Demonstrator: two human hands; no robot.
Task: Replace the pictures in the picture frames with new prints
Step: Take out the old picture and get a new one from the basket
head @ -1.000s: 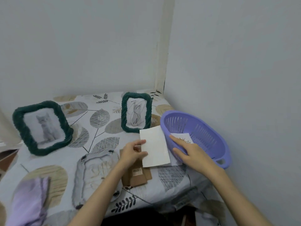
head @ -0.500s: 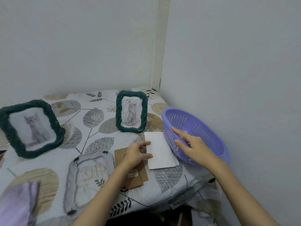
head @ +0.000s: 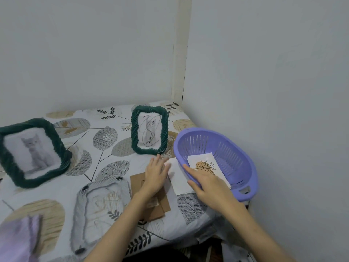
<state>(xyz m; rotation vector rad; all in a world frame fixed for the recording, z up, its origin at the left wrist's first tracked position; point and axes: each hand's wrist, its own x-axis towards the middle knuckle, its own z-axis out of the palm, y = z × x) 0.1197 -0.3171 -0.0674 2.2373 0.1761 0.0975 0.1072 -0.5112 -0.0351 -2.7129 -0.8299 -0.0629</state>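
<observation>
Two dark green twisted frames stand on the table: one with a cat picture at the left, one with a line drawing in the middle. A clear empty frame lies flat near me beside its brown cardboard backing. My left hand rests with straight fingers on the left edge of a blank white sheet on the table. My right hand reaches over the near rim of the purple basket, fingers straight, beside a print of a plant drawing lying inside.
Walls meet in a corner right behind the table and close along the basket's right side. A lilac cloth lies at the near left corner. The leaf-patterned tablecloth hangs over the near edge.
The view has shifted, so the plant print in the basket now shows. My left hand slid forward along the white sheet and flattened. My right hand moved a little nearer over the basket rim.
</observation>
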